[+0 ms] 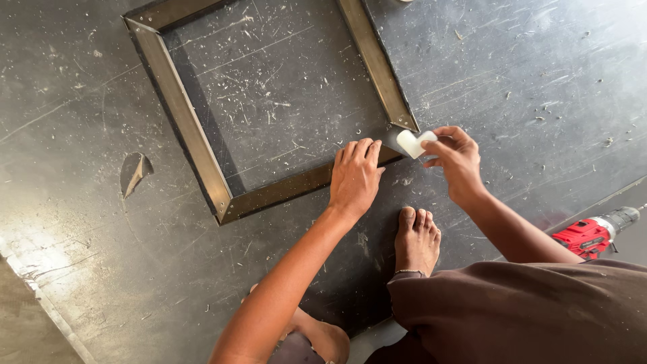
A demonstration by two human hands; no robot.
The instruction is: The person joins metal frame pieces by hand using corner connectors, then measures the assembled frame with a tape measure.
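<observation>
Pressing left hand (355,176) flat on the metal frame (191,128), fingers spread, gripping nothing. Pinching white corner piece (412,143) in right hand (457,160) at the open corner. Fitting step, probably; next needs lining it up squarely.

A dark, almost black sheet-like floor (101,222) fills nearly the whole frame, its face crossed by pale scratches running in every direction. Small light shavings and flecks of debris lie scattered over it, thickest in the upper middle and upper right. A torn, curled flap in the dark sheet (135,173) shows at the middle left. Bright light glares off the floor along the left edge and lower left, washing it grey. In the lower left corner a strip of bare brown-grey ground (27,330) borders the sheet's ragged, whitish edge.
</observation>
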